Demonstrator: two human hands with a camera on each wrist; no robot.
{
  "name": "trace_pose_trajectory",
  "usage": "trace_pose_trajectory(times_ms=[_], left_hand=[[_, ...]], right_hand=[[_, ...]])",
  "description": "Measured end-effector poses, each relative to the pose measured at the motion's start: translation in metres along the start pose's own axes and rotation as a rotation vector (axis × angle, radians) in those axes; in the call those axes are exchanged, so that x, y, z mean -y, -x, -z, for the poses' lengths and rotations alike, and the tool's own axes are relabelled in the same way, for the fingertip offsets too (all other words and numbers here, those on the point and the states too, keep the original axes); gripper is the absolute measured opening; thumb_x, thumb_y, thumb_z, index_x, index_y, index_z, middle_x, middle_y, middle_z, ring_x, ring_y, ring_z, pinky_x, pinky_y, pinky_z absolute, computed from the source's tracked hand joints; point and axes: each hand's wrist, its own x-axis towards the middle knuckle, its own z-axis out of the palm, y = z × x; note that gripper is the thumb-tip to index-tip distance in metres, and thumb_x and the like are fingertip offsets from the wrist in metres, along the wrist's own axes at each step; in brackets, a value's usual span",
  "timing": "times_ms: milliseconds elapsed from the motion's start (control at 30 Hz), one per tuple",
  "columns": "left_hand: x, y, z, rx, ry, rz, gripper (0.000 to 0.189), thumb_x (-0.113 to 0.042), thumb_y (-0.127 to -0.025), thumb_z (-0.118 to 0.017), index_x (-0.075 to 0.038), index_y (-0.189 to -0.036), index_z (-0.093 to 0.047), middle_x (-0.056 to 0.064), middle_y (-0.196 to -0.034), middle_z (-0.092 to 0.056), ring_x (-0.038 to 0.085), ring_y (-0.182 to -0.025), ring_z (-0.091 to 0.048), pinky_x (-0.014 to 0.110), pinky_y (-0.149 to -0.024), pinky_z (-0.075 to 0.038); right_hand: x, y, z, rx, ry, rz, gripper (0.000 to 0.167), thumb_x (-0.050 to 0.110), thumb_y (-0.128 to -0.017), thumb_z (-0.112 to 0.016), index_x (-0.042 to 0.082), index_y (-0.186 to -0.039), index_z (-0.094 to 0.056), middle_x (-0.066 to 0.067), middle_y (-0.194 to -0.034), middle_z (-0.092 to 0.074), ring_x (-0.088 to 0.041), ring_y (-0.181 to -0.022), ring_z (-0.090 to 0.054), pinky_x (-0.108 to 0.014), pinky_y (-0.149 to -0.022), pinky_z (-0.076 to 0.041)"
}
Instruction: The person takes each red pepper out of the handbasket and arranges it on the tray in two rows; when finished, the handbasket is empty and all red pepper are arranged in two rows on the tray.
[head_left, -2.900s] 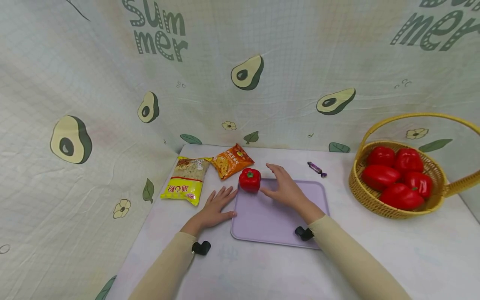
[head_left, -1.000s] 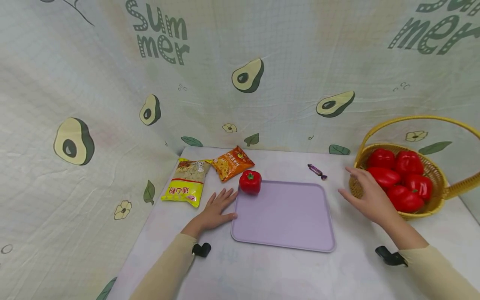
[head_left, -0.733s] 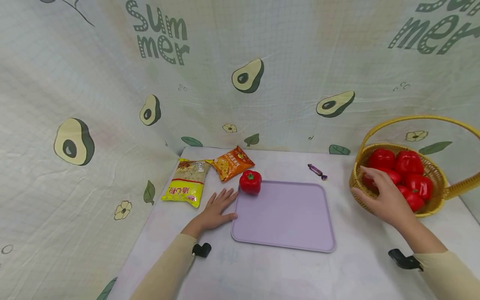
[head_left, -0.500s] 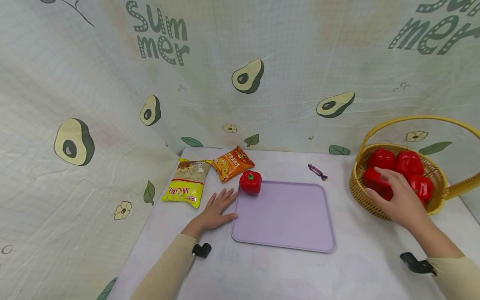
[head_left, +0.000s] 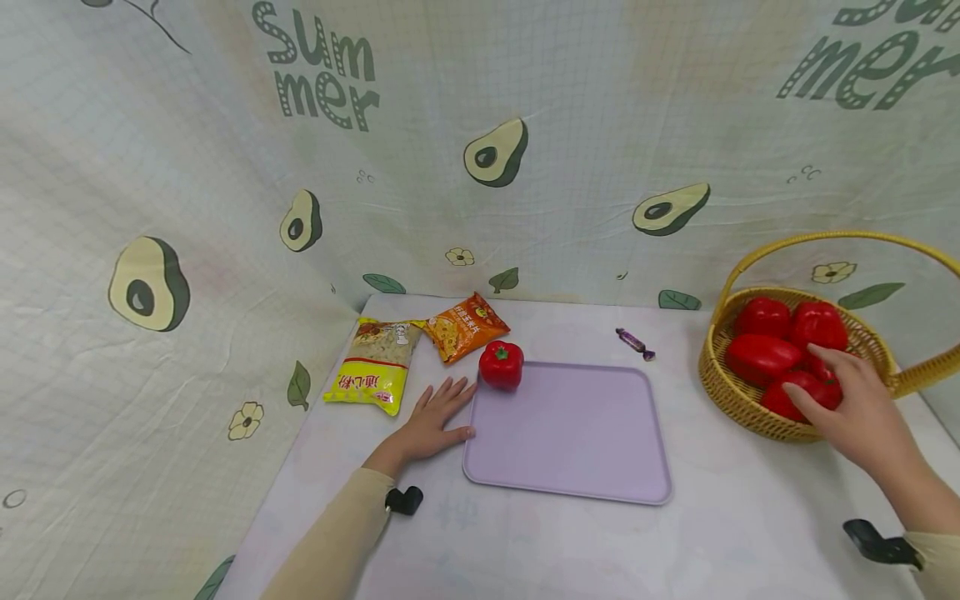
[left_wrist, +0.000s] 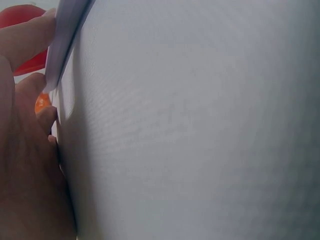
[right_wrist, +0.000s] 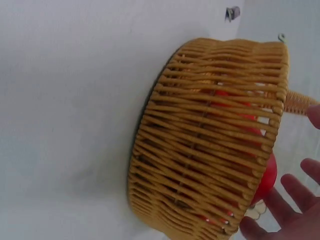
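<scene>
My left hand (head_left: 426,423) lies flat with spread fingers at the left edge of a lilac tray (head_left: 577,442). In the left wrist view, its fingertips touch the tray rim (left_wrist: 67,42). A red bell pepper (head_left: 501,367) with a green stem sits at the tray's back left corner. On the right, my right hand (head_left: 862,412) reaches over the front rim of a wicker basket (head_left: 738,408), thumb and fingers apart around a red pepper (head_left: 795,396). Several other red peppers (head_left: 763,358) fill the basket. The right wrist view shows spread fingers beyond the woven basket wall (right_wrist: 200,145).
Behind the left hand lie a yellow-and-clear food bag (head_left: 375,362) and an orange snack packet (head_left: 465,327). A purple wrapped candy (head_left: 634,343) lies between tray and basket. The tall basket handle (head_left: 847,237) arches over the peppers. A printed cloth (head_left: 570,233) hangs behind the table.
My right hand has gone from beside the bell pepper on the tray to the basket, then moved rightward across its peppers. The left hand has stayed at the tray edge.
</scene>
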Motion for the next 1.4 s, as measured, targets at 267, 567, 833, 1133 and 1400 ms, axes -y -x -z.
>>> trace_pose_trajectory(times_ms=[267, 567, 833, 1133, 1400], left_hand=[[0.002, 0.0, -0.001, -0.003, 0.002, -0.001, 0.079, -0.057, -0.097, -0.056, -0.031, -0.163, -0.022, -0.004, -0.171, -0.012, 0.022, -0.157, 0.003, 0.053, -0.123, 0.009], [0.003, -0.001, -0.002, -0.005, -0.005, -0.01, 0.079, -0.058, -0.097, -0.055, -0.032, -0.163, -0.022, -0.003, -0.171, -0.013, 0.023, -0.157, 0.002, 0.054, -0.123, 0.009], [0.005, -0.002, -0.004, -0.006, -0.011, -0.008, 0.08, -0.058, -0.097, -0.055, -0.032, -0.164, -0.021, -0.003, -0.171, -0.013, 0.022, -0.157, 0.003, 0.053, -0.123, 0.009], [0.006, -0.002, -0.004, -0.009, -0.013, -0.006, 0.08, -0.059, -0.097, -0.056, -0.032, -0.163, -0.021, -0.004, -0.171, -0.013, 0.022, -0.157, 0.003, 0.053, -0.124, 0.008], [0.003, -0.001, -0.002, -0.005, -0.011, -0.003, 0.079, -0.056, -0.097, -0.057, -0.031, -0.164, -0.021, -0.003, -0.171, -0.013, 0.022, -0.157, 0.002, 0.053, -0.124, 0.008]], right_hand=[[-0.008, 0.0, 0.001, 0.053, 0.026, -0.018, 0.077, 0.026, -0.098, -0.067, -0.012, -0.151, -0.026, -0.045, -0.142, -0.024, -0.064, -0.13, -0.023, -0.083, -0.087, -0.035], [0.0, 0.001, -0.004, 0.073, 0.011, 0.02, 0.073, 0.026, -0.099, -0.066, -0.009, -0.152, -0.029, -0.043, -0.148, -0.021, -0.063, -0.135, -0.02, -0.084, -0.093, -0.03], [0.011, 0.0, -0.007, 0.044, -0.003, 0.049, 0.07, 0.026, -0.098, -0.068, -0.008, -0.15, -0.035, -0.041, -0.148, -0.026, -0.061, -0.137, -0.021, -0.082, -0.09, -0.034], [0.011, -0.008, -0.008, 0.061, 0.017, 0.015, 0.074, 0.036, -0.096, -0.071, -0.01, -0.145, -0.041, -0.043, -0.135, -0.041, -0.06, -0.116, -0.038, -0.076, -0.086, -0.042], [0.009, -0.011, -0.007, 0.094, 0.02, 0.006, 0.079, 0.043, -0.094, -0.071, -0.011, -0.145, -0.042, -0.044, -0.131, -0.042, -0.06, -0.113, -0.037, -0.078, -0.086, -0.04]])
